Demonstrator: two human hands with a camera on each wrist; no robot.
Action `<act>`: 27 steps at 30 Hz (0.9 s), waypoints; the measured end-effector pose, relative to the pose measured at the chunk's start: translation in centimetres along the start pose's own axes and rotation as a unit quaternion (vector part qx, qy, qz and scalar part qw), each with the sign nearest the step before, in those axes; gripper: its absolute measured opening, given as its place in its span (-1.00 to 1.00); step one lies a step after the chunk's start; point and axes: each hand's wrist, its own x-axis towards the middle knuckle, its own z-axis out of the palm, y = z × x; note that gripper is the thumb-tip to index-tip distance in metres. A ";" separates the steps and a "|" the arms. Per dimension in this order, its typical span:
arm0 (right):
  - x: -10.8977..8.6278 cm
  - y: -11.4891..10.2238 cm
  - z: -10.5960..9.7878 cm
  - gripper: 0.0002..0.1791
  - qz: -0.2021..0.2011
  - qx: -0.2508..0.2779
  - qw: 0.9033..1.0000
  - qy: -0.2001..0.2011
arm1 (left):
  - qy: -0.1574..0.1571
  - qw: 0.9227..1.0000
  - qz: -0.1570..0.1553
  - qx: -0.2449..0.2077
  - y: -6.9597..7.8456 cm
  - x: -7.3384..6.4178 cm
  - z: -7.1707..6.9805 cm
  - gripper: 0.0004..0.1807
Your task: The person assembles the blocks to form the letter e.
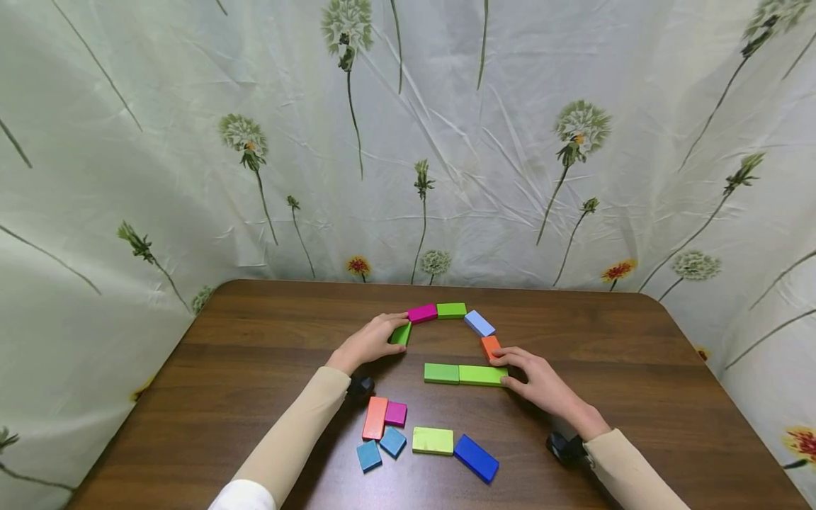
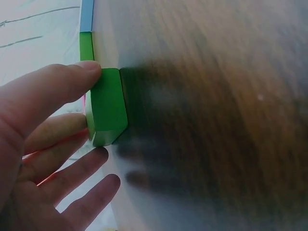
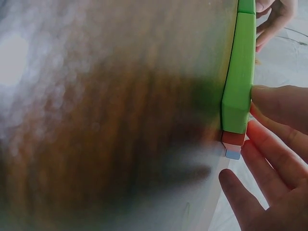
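Observation:
A ring of coloured blocks lies on the table. At its left end my left hand pinches a green block, thumb on the near side and fingers beyond. A magenta block, a green block, a light blue block and an orange block continue the curve. Nearer me a green block and a longer light green block lie end to end. My right hand holds the light green block's right end, thumb in front, fingertips behind beside the orange block.
Closer to me lie a coral block, a small magenta block, two small teal blocks, a yellow-green block and a dark blue block. A flower-patterned curtain hangs behind the wooden table.

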 end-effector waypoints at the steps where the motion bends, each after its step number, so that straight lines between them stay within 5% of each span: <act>1: 0.0 0.0 0.0 -0.67 0.000 0.000 1.000 0.000 | 0.001 1.000 0.002 0.002 0.0 0.0 0.0 -0.41; 15: 0.0 -0.1 0.1 -0.67 0.002 0.002 1.000 0.001 | -0.008 1.000 0.000 -0.003 -0.5 -0.2 -0.1 -0.36; 27: 0.0 0.0 0.0 -0.68 0.002 -0.001 1.000 0.002 | 0.026 0.997 0.049 -0.053 -0.9 -3.1 -0.9 -0.43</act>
